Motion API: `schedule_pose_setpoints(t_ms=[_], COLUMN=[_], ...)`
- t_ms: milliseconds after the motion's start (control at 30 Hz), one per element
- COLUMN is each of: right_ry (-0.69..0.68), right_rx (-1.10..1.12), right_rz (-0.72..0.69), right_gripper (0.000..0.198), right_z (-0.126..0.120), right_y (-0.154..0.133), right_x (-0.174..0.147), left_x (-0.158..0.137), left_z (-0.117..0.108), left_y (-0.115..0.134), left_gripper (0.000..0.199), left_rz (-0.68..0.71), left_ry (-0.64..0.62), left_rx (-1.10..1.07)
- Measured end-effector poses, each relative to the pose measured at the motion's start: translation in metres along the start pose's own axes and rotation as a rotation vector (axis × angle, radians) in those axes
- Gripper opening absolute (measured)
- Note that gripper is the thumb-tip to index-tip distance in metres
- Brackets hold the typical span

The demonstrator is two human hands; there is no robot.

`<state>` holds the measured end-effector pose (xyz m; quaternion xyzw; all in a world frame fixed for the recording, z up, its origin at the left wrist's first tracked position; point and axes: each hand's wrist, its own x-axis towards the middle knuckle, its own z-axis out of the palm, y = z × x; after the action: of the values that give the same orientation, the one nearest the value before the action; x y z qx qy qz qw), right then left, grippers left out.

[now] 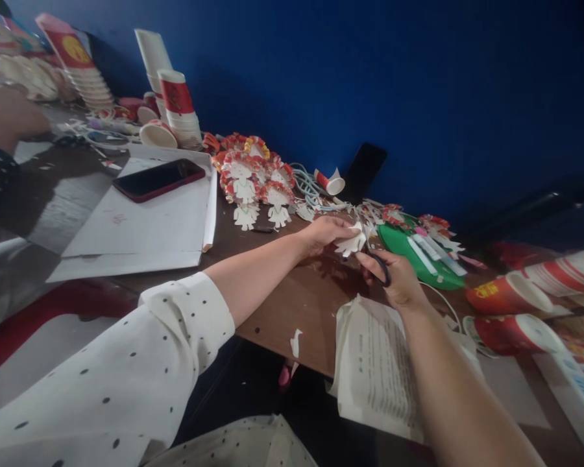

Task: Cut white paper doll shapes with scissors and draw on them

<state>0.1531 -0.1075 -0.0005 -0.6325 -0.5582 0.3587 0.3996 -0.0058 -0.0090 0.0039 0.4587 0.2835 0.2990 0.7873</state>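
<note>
**Dotted sleeve (126,370) loomed nearest; scissors (381,263) sat close to fingertips**

Beyond the sleeve, the left hand (325,235) was closed in a pinch on a white paper cutout (352,243), held above the brown table (292,301) between both hands. The right hand (390,274) was curled round the black handle of the scissors; how far the blades were parted could not be told. The pinching fingers were so near the blades that a careless stroke could have nicked skin. The cutout looked thin, so an overlong snip might have severed a limb, and a slack pinch might have let it twist. The printed pages (377,370), jutting past the table edge, could have been knocked off by the right forearm (450,366).
</note>
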Motion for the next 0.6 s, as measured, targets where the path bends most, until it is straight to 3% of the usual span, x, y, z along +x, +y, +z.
schedule_pose_setpoints(t_ms=[300, 467, 600], right_ry=[0.036, 0.047, 0.058], right_rx=[0.008, 0.040, 0.098], right_rz=[-0.026, -0.033, -0.003], right_gripper=[0.044, 0.045, 0.043], right_z=[0.002, 0.005, 0.007], right_y=[0.005, 0.002, 0.001], right_x=[0.002, 0.001, 0.000], left_x=[0.010, 0.010, 0.008], left_z=[-0.005, -0.005, -0.002], left_y=[-0.011, -0.011, -0.009], left_gripper=[0.026, 0.028, 0.026], left_rz=[0.240, 0.242, 0.173], left_ry=[0.052, -0.006, -0.012], left_rx=[0.463, 0.461, 0.324])
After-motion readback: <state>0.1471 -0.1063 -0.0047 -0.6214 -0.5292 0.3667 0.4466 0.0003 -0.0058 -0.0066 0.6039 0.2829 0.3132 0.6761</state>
